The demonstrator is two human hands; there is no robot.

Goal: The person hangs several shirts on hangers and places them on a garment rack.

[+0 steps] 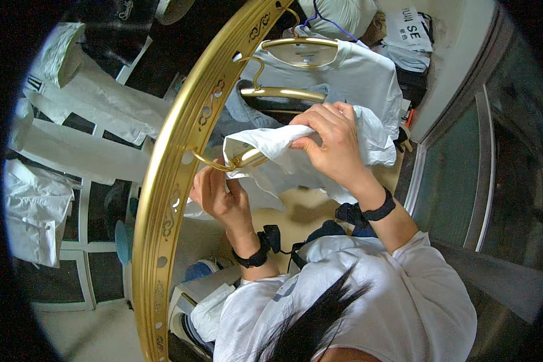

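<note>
A white garment point(271, 145) hangs on a gold metal hanger point(250, 158), whose hook passes into a hole of the gold drying rail point(163, 181). My right hand point(328, 138) pinches the garment's upper edge between thumb and fingers, to the right of the hook. Just below the hook, my left hand point(221, 192) is raised with bent fingers; its fingertips are partly hidden by the rail and hook, so its hold on the cloth is unclear. Behind hang a grey-blue garment point(249, 108) and a white T-shirt point(366, 74), each on a gold hanger.
White garments point(86, 149) hang on the left beside white-framed panes point(85, 212). A white bag with lettering point(405, 29) lies at the upper right, near a sliding glass door point(452, 181). A white box-like thing with cloth point(212, 312) stands at the lower left of my body.
</note>
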